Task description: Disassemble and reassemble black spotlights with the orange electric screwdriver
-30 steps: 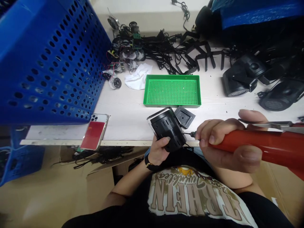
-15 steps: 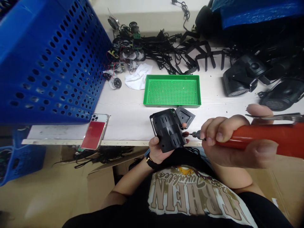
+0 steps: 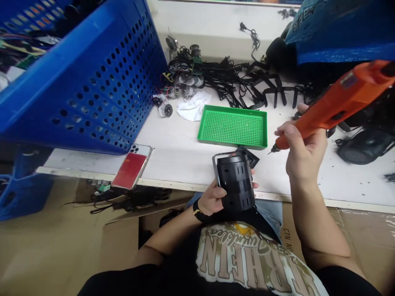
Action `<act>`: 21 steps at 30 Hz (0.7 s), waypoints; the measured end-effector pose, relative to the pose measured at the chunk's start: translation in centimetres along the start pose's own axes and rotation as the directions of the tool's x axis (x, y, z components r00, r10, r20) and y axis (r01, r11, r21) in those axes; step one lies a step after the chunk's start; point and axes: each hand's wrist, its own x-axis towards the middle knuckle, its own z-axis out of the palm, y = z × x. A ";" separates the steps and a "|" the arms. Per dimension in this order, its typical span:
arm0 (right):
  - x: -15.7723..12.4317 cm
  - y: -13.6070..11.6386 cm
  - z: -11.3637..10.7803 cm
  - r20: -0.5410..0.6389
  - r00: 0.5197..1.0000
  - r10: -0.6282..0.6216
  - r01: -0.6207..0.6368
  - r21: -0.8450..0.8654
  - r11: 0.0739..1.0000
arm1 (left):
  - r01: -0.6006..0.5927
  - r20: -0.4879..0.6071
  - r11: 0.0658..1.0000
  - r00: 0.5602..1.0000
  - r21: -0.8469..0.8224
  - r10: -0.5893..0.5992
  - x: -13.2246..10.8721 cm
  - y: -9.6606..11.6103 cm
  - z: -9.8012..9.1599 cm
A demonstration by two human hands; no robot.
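My left hand (image 3: 212, 198) is wrapped round a black slotted cylindrical housing (image 3: 236, 181) with a thin bracket, held over the table's front edge; some of its fingers are hidden behind the housing. In my right hand (image 3: 304, 152) is an orange electric screwdriver (image 3: 333, 102), its bit pointing down and left, apart from the housing. A dark square part (image 3: 253, 158) lies on the table just behind the housing, partly covered by it. Beyond that sits a green perforated tray (image 3: 233, 126).
A big blue perforated basket (image 3: 101, 82) with electronic parts stands at the left. A phone (image 3: 131, 168) overlaps the front edge. Black cables (image 3: 222, 76), small circuit assemblies (image 3: 185, 78) and a white cloth (image 3: 194, 107) lie behind. Black lamp-like units (image 3: 364, 146) are at the right.
My right hand has drawn the electric screwdriver away from the housing, up and to the right. The housing has been turned more upright in my left hand. The view has shifted slightly.
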 end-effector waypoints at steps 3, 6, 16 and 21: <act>-1.4 -0.6 -1.0 -0.099 0.921 -0.376 0.356 -0.177 0.918 | 0.061 0.050 0.998 0.997 -0.012 -0.061 -0.3 -0.7 -0.1; -3.7 -1.8 -2.0 0.351 0.855 -0.381 0.454 -0.152 0.878 | 0.125 0.111 0.992 0.986 0.029 -0.127 -0.9 -1.7 -0.4; -6.6 -2.9 -4.9 0.769 0.630 0.105 -0.051 -0.094 0.994 | 0.062 0.112 0.980 0.990 0.189 -0.084 -3.3 -3.5 -1.8; -9.4 -4.7 -5.4 0.673 0.725 -0.147 0.237 -0.043 0.971 | 0.035 0.049 0.988 0.998 0.151 -0.042 -3.8 -4.5 -2.4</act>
